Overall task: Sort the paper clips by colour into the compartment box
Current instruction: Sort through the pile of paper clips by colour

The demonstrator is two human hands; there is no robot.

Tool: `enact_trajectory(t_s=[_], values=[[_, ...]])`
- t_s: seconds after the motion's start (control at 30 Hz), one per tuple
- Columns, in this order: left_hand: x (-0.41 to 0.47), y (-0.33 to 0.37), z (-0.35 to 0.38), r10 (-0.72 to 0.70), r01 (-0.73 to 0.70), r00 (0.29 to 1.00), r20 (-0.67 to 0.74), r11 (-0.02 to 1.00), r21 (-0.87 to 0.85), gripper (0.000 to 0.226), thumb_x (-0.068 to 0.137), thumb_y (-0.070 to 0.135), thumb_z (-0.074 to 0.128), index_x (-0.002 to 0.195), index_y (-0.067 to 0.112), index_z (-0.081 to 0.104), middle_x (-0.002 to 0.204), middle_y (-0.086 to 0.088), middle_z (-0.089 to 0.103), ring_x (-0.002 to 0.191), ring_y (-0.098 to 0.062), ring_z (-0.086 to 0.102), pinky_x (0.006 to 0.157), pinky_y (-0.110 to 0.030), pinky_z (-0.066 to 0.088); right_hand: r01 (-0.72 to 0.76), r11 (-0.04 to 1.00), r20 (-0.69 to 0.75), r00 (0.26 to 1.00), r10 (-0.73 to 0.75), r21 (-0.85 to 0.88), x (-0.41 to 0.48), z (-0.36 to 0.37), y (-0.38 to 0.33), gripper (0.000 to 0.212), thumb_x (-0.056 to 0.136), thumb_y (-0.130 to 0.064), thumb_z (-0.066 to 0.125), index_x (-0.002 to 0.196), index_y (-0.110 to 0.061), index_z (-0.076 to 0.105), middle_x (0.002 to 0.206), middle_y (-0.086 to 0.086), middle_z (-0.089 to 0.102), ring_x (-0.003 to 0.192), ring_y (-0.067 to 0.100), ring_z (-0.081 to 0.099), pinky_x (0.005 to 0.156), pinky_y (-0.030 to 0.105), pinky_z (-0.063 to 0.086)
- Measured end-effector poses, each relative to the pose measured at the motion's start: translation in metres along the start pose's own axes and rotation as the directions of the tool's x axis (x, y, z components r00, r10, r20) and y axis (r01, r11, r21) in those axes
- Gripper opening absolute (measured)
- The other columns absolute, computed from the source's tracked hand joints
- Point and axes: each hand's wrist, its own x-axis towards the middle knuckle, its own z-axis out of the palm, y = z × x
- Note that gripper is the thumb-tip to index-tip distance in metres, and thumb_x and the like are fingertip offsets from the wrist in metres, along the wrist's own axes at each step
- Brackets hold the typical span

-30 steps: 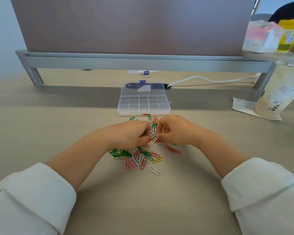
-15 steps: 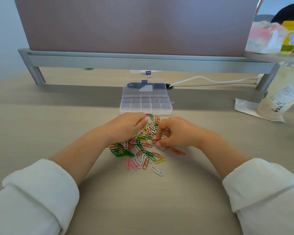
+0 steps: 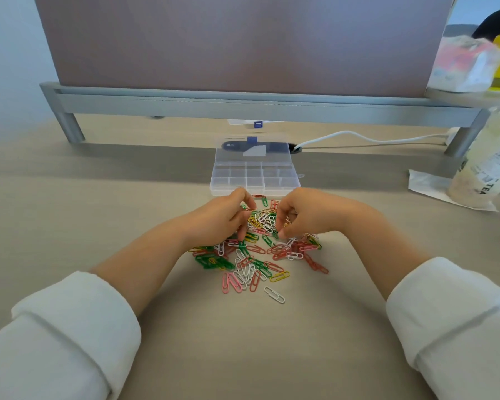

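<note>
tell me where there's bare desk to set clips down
Bare desk left of the left hand, right of the right hand up to the napkin, and between the paper clips and the sleeves. Crowded between the compartment box and both hands.

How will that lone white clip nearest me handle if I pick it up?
The white clip lies flat on the smooth desk, so it will probably slide before it lifts. It looks like thin wire, likely very light. Lying apart from the heap, it probably won't drag others along.
</note>
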Motion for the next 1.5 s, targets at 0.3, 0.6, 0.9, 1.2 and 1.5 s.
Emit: enact_trajectory(t_s=[0.3, 0.6, 0.9, 1.2, 1.5], values=[[0.005, 0.002, -0.001, -0.04, 0.042, 0.992, -0.122, 0.999, 0.013, 0.023, 0.098, 0.016, 0.031, 0.093, 0.024, 0.052, 0.071, 0.016, 0.046, 0.065, -0.002, 0.043, 0.055, -0.018, 0.03, -0.059, 0.998, -0.094, 0.994, 0.061, 0.032, 0.004, 0.01, 0.015, 0.025, 0.092, -0.032, 0.055, 0.081, -0.012, 0.065, 0.063, -0.007, 0.051, 0.058, 0.008, 0.045, 0.053, 0.022, 0.033], [0.002, 0.001, 0.0, 0.153, -0.084, 0.983, -0.101, 0.866, 0.493, 0.024, 0.086, 0.048, 0.053, 0.105, 0.036, 0.063, 0.086, 0.014, 0.061, 0.083, -0.01, 0.054, 0.068, -0.023, 0.038, -0.05, 0.998, -0.023, 0.998, 0.05, 0.028, -0.004, 0.005, 0.013, 0.017, 0.076, -0.026, 0.075, 0.07, -0.022, 0.059, 0.058, -0.012, 0.046, 0.055, 0.001, 0.043, 0.051, 0.016, 0.03], [0.003, 0.004, 0.003, 0.194, -0.096, 0.967, -0.163, 0.875, 0.475, 0.022, 0.087, 0.045, 0.053, 0.104, 0.032, 0.061, 0.071, 0.016, 0.052, 0.071, -0.008, 0.045, 0.064, -0.023, 0.036, -0.007, 0.997, -0.122, 0.992, 0.017, 0.083, -0.002, 0.004, 0.01, 0.014, 0.077, -0.025, 0.074, 0.071, -0.024, 0.061, 0.056, -0.01, 0.042, 0.052, 0.002, 0.039, 0.05, 0.017, 0.028], [0.014, 0.007, 0.007, 0.204, -0.08, 0.967, -0.154, 0.815, 0.574, 0.026, 0.092, 0.034, 0.05, 0.114, 0.039, 0.061, 0.111, 0.007, 0.066, 0.104, -0.015, 0.057, 0.082, -0.027, 0.047, -0.035, 0.999, -0.079, 0.996, 0.036, 0.016, 0.0, 0.014, 0.006, 0.016, 0.078, -0.028, 0.073, 0.069, -0.024, 0.059, 0.061, -0.011, 0.045, 0.057, 0.002, 0.042, 0.049, 0.017, 0.027], [0.007, 0.002, 0.003, 0.216, -0.111, 0.966, -0.139, 0.839, 0.533, 0.026, 0.089, 0.035, 0.055, 0.114, 0.038, 0.059, 0.105, 0.008, 0.067, 0.101, -0.014, 0.058, 0.081, -0.028, 0.044, -0.021, 1.0, -0.078, 0.997, 0.02, -0.014, 0.001, 0.012, 0.009, 0.007, 0.081, -0.024, 0.069, 0.08, -0.023, 0.062, 0.065, -0.013, 0.042, 0.06, 0.001, 0.04, 0.051, 0.018, 0.028]])
